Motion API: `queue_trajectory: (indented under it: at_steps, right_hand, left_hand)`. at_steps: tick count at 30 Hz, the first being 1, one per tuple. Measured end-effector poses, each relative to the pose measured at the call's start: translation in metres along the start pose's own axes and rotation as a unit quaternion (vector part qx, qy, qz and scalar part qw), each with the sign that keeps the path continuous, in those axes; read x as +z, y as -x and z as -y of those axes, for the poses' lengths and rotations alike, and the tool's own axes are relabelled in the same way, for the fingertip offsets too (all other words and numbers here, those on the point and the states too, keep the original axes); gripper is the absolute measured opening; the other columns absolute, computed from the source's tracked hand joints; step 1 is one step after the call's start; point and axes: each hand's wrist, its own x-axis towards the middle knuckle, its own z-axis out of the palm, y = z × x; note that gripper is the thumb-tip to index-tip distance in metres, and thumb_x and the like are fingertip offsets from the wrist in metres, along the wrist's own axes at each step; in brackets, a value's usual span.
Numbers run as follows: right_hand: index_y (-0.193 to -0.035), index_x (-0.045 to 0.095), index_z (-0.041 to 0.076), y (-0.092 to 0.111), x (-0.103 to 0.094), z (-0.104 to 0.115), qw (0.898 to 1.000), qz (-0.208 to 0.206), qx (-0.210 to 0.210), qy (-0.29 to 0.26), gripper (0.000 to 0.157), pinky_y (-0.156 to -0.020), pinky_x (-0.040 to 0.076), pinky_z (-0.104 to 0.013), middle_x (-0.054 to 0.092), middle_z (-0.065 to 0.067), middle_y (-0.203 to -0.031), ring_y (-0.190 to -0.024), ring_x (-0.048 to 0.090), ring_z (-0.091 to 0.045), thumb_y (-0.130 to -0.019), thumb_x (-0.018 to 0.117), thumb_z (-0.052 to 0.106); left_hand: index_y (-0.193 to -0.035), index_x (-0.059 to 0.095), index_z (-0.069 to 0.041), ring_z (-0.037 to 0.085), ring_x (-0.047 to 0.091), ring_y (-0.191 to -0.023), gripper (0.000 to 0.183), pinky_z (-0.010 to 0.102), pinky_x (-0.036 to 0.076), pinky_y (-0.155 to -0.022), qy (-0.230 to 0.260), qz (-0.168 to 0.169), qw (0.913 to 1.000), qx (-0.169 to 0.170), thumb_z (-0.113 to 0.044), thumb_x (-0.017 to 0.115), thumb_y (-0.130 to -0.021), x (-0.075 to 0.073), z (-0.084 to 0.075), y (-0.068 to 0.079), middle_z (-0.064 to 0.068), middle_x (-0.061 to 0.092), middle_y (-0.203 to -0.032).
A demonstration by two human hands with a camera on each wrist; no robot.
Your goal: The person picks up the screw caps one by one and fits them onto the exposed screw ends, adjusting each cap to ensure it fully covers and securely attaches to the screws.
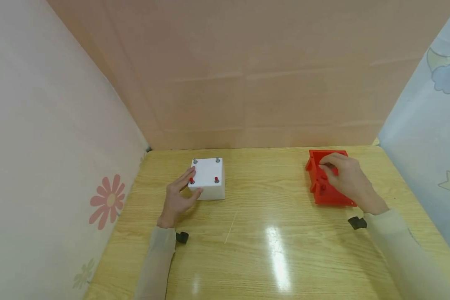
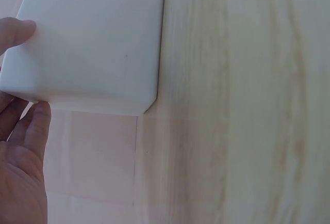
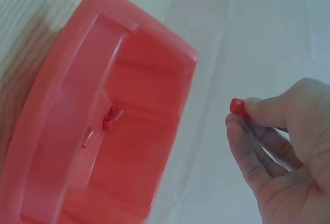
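Note:
On the left of the table sits a white box (image 1: pixel 208 173) with metal posts at its far corners and small red caps (image 1: pixel 216 179) on the two near ones. My left hand (image 1: pixel 179 199) holds the box, its thumb on the near face and its fingers along the left side. In the left wrist view the thumb (image 2: pixel 18 32) presses the box's wall. Over a red bin (image 1: pixel 331 200) at the right, my right hand (image 1: pixel 346 175) pinches a small red cap (image 3: pixel 237 106) between thumb and fingertips. Several similar red pieces (image 3: pixel 111 119) lie inside the bin.
A tan backdrop (image 1: pixel 243 83) stands behind the wooden table (image 1: pixel 262 250). Patterned walls (image 1: pixel 52 166) flank it on both sides. A thin pale strip (image 1: pixel 231 226) lies on the tabletop between the arms.

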Motion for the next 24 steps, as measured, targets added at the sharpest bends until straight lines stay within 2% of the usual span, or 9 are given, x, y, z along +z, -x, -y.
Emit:
queue_trajectory:
  at_steps: [7, 14, 21, 24]
  right_hand:
    - [-0.096, 0.076, 0.002, -0.005, 0.000, 0.007, 1.000, -0.007, -0.008, -0.006, 0.029, -0.069, 0.053, -0.012, 0.076, -0.006, -0.093, -0.073, 0.068, -0.019, -0.078, 0.084, -0.018]
    - [-0.097, 0.076, 0.003, -0.012, 0.000, 0.016, 1.000, -0.006, -0.018, -0.018, 0.028, -0.072, 0.051, -0.006, 0.076, -0.005, -0.093, -0.073, 0.068, -0.018, -0.080, 0.084, -0.017]
    - [-0.096, 0.075, 0.005, -0.022, 0.001, 0.022, 0.999, -0.012, -0.028, -0.035, 0.031, -0.073, 0.052, -0.010, 0.075, -0.003, -0.092, -0.076, 0.066, -0.015, -0.079, 0.083, -0.019]
    - [-0.095, 0.075, 0.004, -0.023, 0.002, 0.026, 0.999, -0.015, -0.024, -0.042, 0.030, -0.075, 0.049, -0.007, 0.075, -0.005, -0.093, -0.078, 0.067, -0.016, -0.078, 0.082, -0.020]
  left_hand:
    - [-0.143, 0.065, 0.003, 0.042, 0.053, -0.146, 0.061, 0.017, 0.049, -0.107, -0.015, 0.003, 0.9998, 0.014, 0.000, 0.088, -0.086, 0.001, 0.002, 0.000, 0.018, 0.058, -0.156]
    - [-0.144, 0.065, 0.000, 0.039, 0.054, -0.146, 0.062, 0.018, 0.050, -0.107, -0.022, 0.004, 0.9997, 0.012, -0.003, 0.089, -0.086, 0.000, 0.000, 0.000, 0.016, 0.058, -0.156]
    - [-0.144, 0.066, 0.001, 0.040, 0.055, -0.145, 0.062, 0.044, 0.056, -0.105, -0.026, 0.001, 0.9996, 0.011, -0.003, 0.089, -0.086, 0.000, 0.000, 0.000, 0.017, 0.059, -0.155]
    - [-0.144, 0.066, 0.000, 0.039, 0.055, -0.145, 0.062, 0.046, 0.056, -0.104, -0.027, 0.001, 0.9996, 0.010, -0.003, 0.089, -0.086, 0.000, 0.000, 0.000, 0.017, 0.059, -0.155]
